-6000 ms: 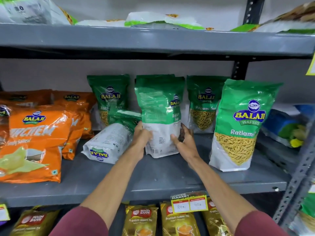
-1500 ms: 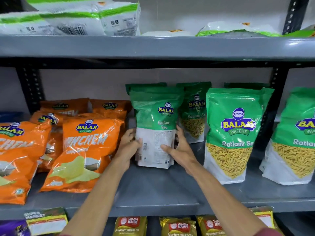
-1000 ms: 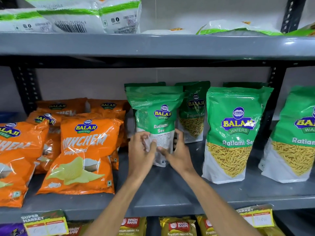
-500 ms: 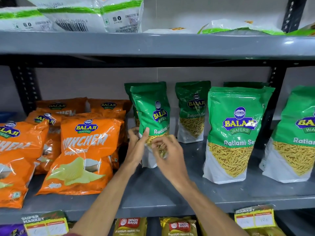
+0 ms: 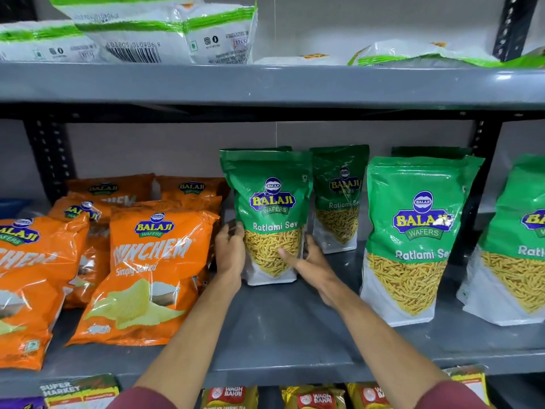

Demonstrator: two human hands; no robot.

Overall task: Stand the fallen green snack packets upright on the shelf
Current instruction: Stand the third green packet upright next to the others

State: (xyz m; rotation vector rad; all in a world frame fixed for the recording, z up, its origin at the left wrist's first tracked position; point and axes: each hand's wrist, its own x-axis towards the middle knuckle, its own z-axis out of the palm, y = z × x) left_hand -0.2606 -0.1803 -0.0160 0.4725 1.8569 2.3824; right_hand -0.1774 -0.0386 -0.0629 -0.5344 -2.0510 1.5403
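A green Ratlami Sev packet (image 5: 269,199) stands upright on the grey shelf (image 5: 283,332), its front label facing me. My left hand (image 5: 230,250) grips its lower left edge. My right hand (image 5: 309,261) holds its lower right side, thumb across the front. Behind it peeks another green packet top (image 5: 283,149). To the right stand a smaller-looking green packet (image 5: 339,199) at the back, a big one (image 5: 413,240) in front, and one more (image 5: 519,240) at the frame's right edge, all upright.
Orange Balaji crisp bags (image 5: 147,273) lean in rows on the left of the shelf. White-and-green packets (image 5: 165,31) lie on the upper shelf. Black uprights (image 5: 50,160) flank the bay. Tea packs (image 5: 230,397) and price tags (image 5: 79,391) sit below.
The held green packet was turned from its white back to its front label, then set upright on the shelf. Both hands moved to its lower sides.
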